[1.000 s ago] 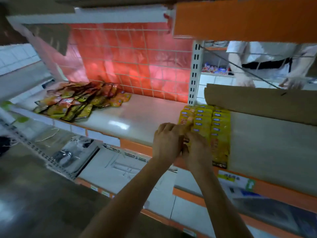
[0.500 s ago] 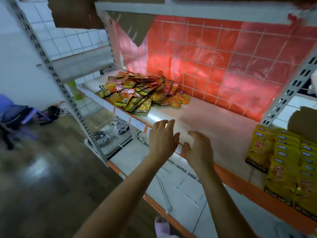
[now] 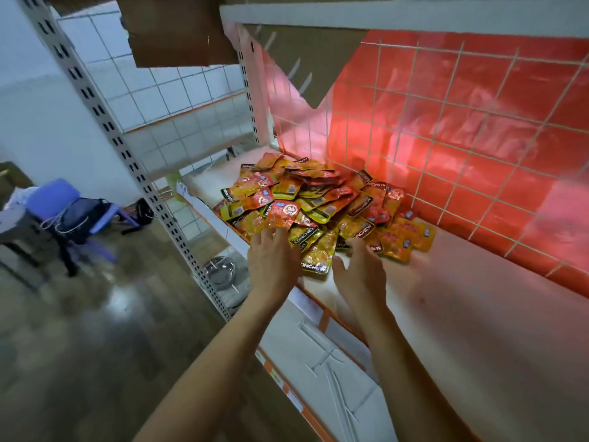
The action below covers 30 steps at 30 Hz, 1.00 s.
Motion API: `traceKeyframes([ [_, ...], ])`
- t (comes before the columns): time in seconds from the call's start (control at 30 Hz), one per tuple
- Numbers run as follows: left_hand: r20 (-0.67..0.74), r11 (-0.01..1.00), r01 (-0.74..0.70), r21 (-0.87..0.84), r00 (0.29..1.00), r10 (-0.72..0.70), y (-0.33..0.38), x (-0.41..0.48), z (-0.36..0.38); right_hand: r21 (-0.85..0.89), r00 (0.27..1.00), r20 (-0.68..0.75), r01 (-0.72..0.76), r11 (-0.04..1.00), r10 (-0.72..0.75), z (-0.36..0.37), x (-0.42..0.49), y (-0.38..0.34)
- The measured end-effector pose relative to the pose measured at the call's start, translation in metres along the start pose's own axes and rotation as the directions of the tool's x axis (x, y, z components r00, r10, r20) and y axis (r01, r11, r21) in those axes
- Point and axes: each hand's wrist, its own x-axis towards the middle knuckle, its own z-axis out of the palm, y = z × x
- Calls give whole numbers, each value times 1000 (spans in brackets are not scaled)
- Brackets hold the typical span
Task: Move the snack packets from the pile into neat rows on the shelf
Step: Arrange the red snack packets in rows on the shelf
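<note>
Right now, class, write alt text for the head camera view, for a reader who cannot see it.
The left hand and right hand reach, fingers open, to the near edge of a loose pile of orange and yellow snack packets on a white shelf. A red panel behind wire mesh backs it.

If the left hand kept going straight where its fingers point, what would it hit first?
Most likely the snack packet pile: the left hand points at an orange packet on its near edge, very close.
</note>
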Motion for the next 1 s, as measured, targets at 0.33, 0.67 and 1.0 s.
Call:
traceKeyframes([
  [0.33,107,994,75,75,991,-83,-16,43,9,-89,990,-103,82,993,-91,29,61,-31],
  [0.67,66,1000,-11,-24,998,12,-25,52,2,-99,951,-263,143,985,-164,41,71,-28],
  [1.0,129,720,70,-690,991,28,4,30,-21,123,829,-536,264,957,-160,-7,25,-23],
])
